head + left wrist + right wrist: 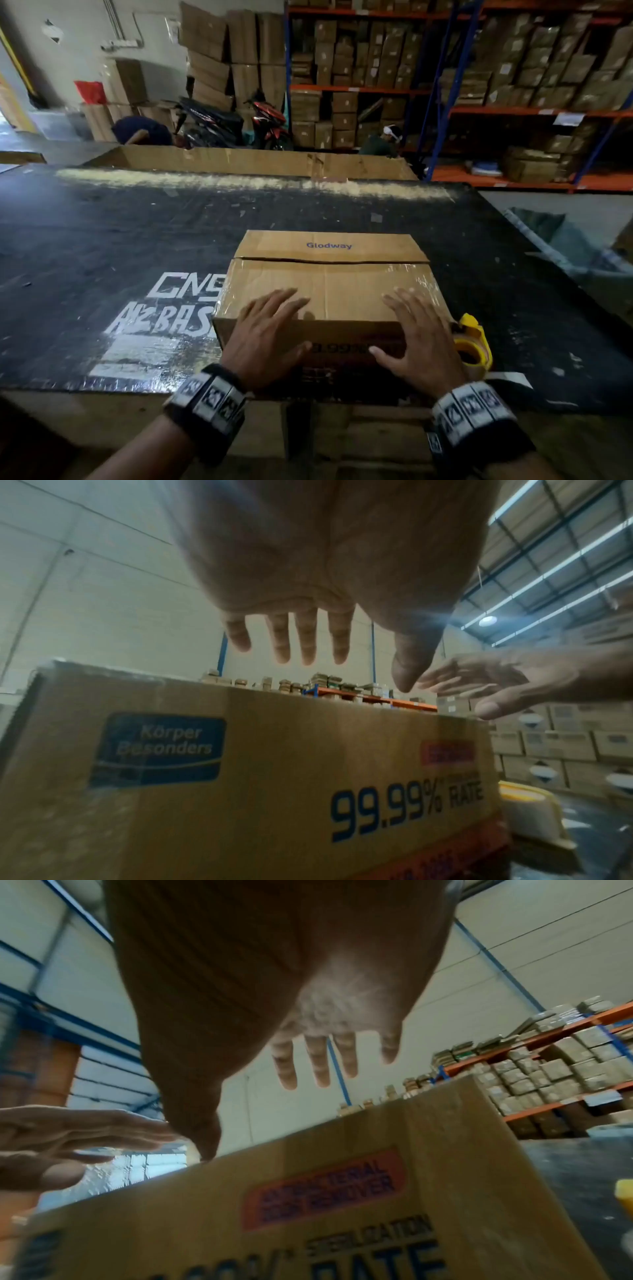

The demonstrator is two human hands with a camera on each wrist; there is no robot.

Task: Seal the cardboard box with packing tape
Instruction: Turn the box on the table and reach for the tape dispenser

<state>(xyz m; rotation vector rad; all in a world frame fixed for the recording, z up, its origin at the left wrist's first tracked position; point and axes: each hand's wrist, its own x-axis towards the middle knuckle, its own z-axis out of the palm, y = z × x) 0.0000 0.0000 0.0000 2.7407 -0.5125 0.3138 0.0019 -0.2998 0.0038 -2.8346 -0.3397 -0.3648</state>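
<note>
A brown cardboard box [329, 291] printed "Glodway" sits on the black worktable near its front edge. Its top flaps are folded down, with the seam [329, 261] running across, and shiny clear tape shows on the near flap's corners. My left hand [270, 329] and right hand [416, 332] are spread over the box's near top edge with fingers straight, holding nothing. The wrist views show the left hand's fingers [308, 637] and the right hand's fingers [318, 1058] just above the box [274, 777] [342, 1218]. A yellow tape dispenser [474, 346] lies beside the box, right of my right hand.
The black worktable [102, 240] has white lettering left of the box. A large open carton [239, 161] stands behind it. Shelves of cartons [513, 68], two motorbikes [239, 123] and two crouching people [144, 132] are beyond. A green bag [565, 240] lies at right.
</note>
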